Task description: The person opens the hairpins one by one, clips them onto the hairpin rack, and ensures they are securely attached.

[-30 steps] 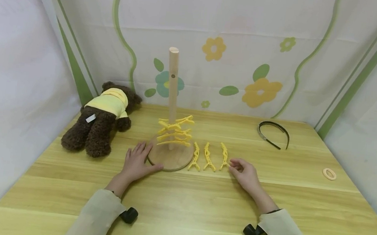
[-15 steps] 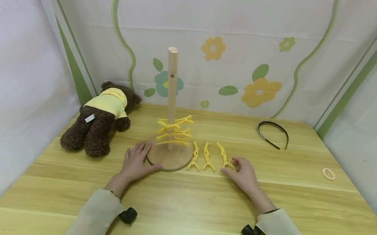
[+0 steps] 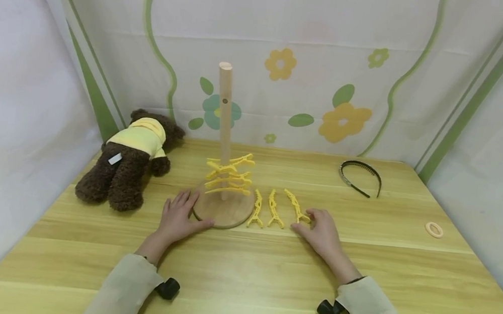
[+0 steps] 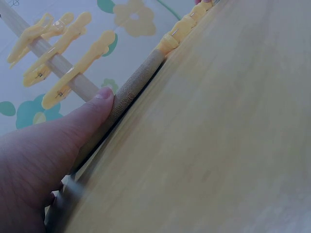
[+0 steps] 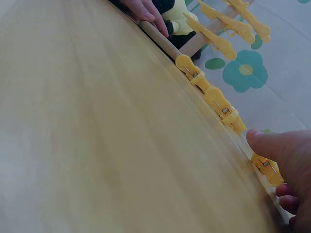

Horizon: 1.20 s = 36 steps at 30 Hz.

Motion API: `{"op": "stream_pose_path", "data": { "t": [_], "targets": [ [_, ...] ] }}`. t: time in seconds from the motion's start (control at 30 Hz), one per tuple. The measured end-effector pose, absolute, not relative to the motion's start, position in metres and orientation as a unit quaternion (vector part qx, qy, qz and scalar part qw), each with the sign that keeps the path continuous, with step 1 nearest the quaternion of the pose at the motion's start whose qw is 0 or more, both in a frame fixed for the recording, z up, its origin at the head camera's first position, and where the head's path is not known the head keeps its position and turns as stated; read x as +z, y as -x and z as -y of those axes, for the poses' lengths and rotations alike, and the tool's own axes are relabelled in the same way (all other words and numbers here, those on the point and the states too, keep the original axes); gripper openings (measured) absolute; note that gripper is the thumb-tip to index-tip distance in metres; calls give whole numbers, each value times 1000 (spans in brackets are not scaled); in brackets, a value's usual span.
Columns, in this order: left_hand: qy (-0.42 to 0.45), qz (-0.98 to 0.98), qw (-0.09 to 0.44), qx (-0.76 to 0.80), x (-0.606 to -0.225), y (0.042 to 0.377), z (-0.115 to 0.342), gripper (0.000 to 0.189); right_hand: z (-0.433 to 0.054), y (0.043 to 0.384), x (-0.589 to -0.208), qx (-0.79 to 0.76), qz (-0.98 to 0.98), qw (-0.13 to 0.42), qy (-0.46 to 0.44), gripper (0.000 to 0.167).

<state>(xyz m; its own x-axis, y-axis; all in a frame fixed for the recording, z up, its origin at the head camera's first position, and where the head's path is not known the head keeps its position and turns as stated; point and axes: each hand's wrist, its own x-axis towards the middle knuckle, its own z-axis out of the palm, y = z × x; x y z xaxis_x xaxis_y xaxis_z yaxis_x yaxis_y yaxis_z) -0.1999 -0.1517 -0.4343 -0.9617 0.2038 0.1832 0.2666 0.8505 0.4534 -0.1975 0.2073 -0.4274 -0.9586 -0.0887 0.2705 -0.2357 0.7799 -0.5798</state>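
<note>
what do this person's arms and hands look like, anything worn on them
The left sleeve and right sleeve are plain pale beige, with no markings seen. A black left wrist device and a matching right wrist device, small and rounded, sit beside them; no cables show. The left hand and right hand are ungloved.

The left hand (image 4: 43, 155) rests its thumb on a wooden base (image 4: 133, 87) on the tabletop (image 4: 204, 121); yellow clips (image 4: 80, 68) cross the base's post (image 4: 83, 88) before a flowered backdrop (image 4: 126, 53).
</note>
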Motion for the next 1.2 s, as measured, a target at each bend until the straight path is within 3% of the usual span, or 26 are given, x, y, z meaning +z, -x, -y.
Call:
{"op": "stream_pose_path", "data": {
  "t": [0.53, 0.97, 1.2],
  "targets": [
    [124, 960, 69, -241, -436, 201, 153, 96, -208, 196, -428, 323, 937, 126, -50, 48],
    [127, 960, 70, -240, -433, 199, 152, 95, -210, 198, -424, 447, 885, 126, 29, 41],
    [124, 960, 77, -239, -434, 198, 151, 94, -220, 202, -417, 441, 888, 132, 3, 38]
  ]
}}
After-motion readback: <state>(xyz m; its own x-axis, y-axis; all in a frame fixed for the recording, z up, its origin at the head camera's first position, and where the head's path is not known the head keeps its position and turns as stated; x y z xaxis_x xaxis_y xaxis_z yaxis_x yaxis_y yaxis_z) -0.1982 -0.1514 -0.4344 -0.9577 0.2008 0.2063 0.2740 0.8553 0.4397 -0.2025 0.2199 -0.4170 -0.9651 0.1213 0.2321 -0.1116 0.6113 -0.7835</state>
